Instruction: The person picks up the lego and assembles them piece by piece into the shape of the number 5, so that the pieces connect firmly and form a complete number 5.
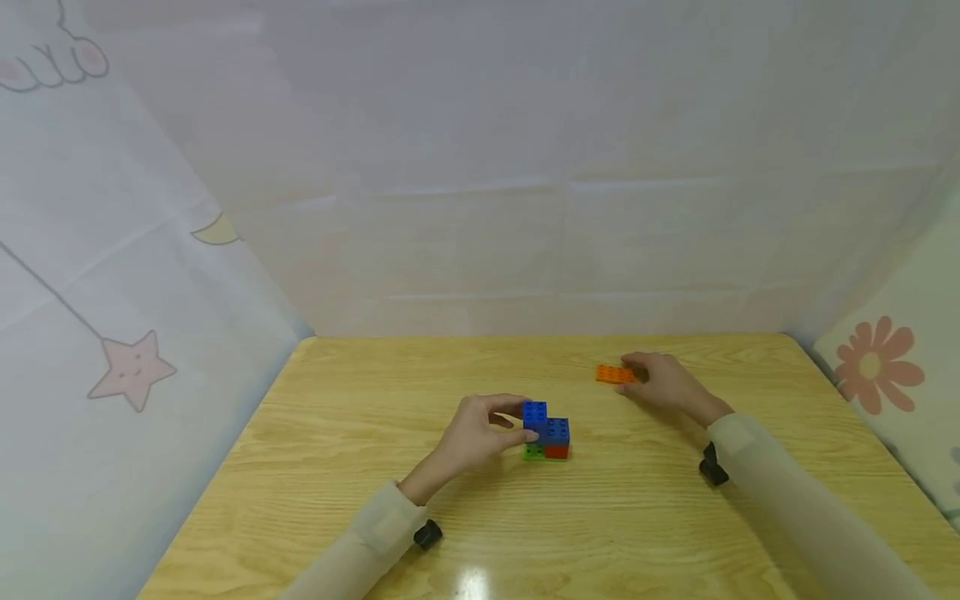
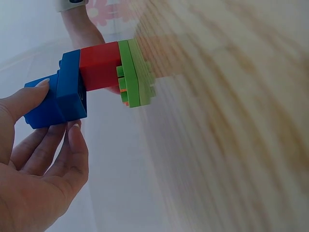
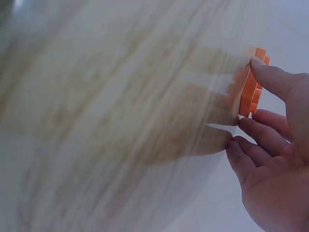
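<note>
A small stack of toy building bricks stands on the wooden table: a flat green brick (image 2: 133, 72) at the bottom, a red brick (image 2: 100, 65) on it, then a blue brick (image 2: 71, 89) and another blue brick (image 1: 535, 410) on top, offset to the left. My left hand (image 1: 476, 433) pinches the top blue brick between thumb and fingers. Farther back to the right, my right hand (image 1: 663, 383) has thumb and fingertips around the right end of a flat orange brick (image 1: 613, 374), whose studs face up. In the right wrist view, the fingertips are right at the tabletop.
The wooden table (image 1: 337, 433) reaches back to a pale cloth wall (image 1: 480, 250). Printed cloth with a star (image 1: 133, 368) hangs at the left, and one with a flower (image 1: 873, 367) at the right. Both wrists wear dark devices below their sleeves.
</note>
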A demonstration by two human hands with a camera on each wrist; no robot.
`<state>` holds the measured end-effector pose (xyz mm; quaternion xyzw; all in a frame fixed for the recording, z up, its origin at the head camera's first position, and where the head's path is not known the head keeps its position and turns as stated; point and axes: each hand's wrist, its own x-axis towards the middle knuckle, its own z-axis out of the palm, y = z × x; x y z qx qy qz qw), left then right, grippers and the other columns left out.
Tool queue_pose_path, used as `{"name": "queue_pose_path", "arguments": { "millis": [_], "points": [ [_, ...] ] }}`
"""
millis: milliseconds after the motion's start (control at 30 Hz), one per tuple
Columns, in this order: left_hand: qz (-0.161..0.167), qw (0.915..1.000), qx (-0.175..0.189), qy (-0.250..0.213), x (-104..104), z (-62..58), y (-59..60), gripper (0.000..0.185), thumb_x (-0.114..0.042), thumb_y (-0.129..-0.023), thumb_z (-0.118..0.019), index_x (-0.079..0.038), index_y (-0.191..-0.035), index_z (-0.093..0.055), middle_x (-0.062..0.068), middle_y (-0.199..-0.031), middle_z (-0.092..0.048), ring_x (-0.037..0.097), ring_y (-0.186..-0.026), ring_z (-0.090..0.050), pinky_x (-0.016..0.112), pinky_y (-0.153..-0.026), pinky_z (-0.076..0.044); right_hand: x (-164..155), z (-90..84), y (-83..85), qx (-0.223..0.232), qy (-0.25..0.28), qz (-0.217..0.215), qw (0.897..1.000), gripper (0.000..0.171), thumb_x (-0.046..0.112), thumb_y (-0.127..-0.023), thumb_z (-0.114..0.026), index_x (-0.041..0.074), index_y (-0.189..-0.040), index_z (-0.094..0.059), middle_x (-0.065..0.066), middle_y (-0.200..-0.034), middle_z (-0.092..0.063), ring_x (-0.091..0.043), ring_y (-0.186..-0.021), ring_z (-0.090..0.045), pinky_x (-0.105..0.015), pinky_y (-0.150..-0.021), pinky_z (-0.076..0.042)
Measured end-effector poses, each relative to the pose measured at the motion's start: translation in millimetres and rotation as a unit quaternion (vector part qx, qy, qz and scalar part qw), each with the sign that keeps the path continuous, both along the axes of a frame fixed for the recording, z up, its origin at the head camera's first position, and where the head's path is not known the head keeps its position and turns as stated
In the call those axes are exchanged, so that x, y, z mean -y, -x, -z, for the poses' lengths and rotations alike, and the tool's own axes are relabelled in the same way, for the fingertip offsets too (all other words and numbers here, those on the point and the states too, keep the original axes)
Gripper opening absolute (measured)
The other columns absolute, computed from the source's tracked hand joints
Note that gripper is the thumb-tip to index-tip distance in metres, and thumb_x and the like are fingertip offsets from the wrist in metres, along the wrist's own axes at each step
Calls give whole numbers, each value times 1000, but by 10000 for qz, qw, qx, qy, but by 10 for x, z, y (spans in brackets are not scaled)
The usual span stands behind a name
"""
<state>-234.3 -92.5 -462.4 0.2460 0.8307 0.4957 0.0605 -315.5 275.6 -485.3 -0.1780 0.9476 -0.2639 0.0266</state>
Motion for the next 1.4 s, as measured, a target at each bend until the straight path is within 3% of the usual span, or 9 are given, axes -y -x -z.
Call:
{"name": "queue_pose_path", "arguments": {
  "millis": [133,267,367,567,800,1067,1400],
  "points": [
    [-16,10000,30,15,-4,-22,-5,47,-30,-93,-82,-16,-137,-71,5,-126,-77,22,-108,-75,29,-89,-63,-33,4,18,14,-129,-70,9999,66,31,-101,-71,-7,-151,-51,-29,-147,-60,-48,-132,-59,-64,-110,-49],
    [-46,10000,69,5,-10,-50,-13,47,-28,-93,-82,-16,-138,-71,5,-127,-77,22,-108,-75,28,-88,-63,-41,-7,34,-94,-209,-74,9997,59,30,-102,-71,-5,-147,-57,-26,-139,-67,-37,-112,-70,-57,-98,-56],
    [-59,9999,95,-5,-12,-56,-17,47,-27,-93,-83,-16,-138,-71,4,-126,-77,23,-109,-75,28,-89,-63,-35,-11,38,-173,-239,-59,9995,54,28,-102,-70,-5,-144,-60,-27,-136,-68,-31,-103,-70,-54,-92,-58],
    [-27,10000,72,-18,-11,-40,-13,48,-27,-93,-83,-14,-138,-70,5,-125,-77,23,-110,-74,28,-90,-63,-33,3,25,-153,-132,-5,9998,51,26,-104,-68,-6,-143,-60,-28,-137,-67,-37,-112,-70,-56,-96,-57],
    [-3,9999,119,-47,-7,-15,-9,48,-28,-93,-83,-15,-138,-70,6,-124,-77,23,-110,-74,27,-89,-63,10,-45,-32,-249,297,111,9992,39,22,-105,-66,-5,-133,-65,-23,-123,-73,-34,-106,-71,-53,-90,-60],
    [-11,9999,142,-75,7,-17,-10,48,-29,-94,-82,-16,-138,-70,6,-129,-76,23,-106,-76,30,-87,-64,110,-229,-192,-350,691,43,9970,44,17,-107,-63,-8,-142,-58,-29,-135,-67,-45,-120,-68,-58,-99,-58],
    [9,9995,265,-168,11,6,-23,47,-29,-93,-83,-17,-138,-70,7,-124,-76,24,-107,-76,29,-88,-64,213,-398,-416,-189,1115,-14,9936,50,31,-101,-72,6,-144,-64,-21,-142,-67,-36,-118,-72,-48,-95,-62]
  ]
}}
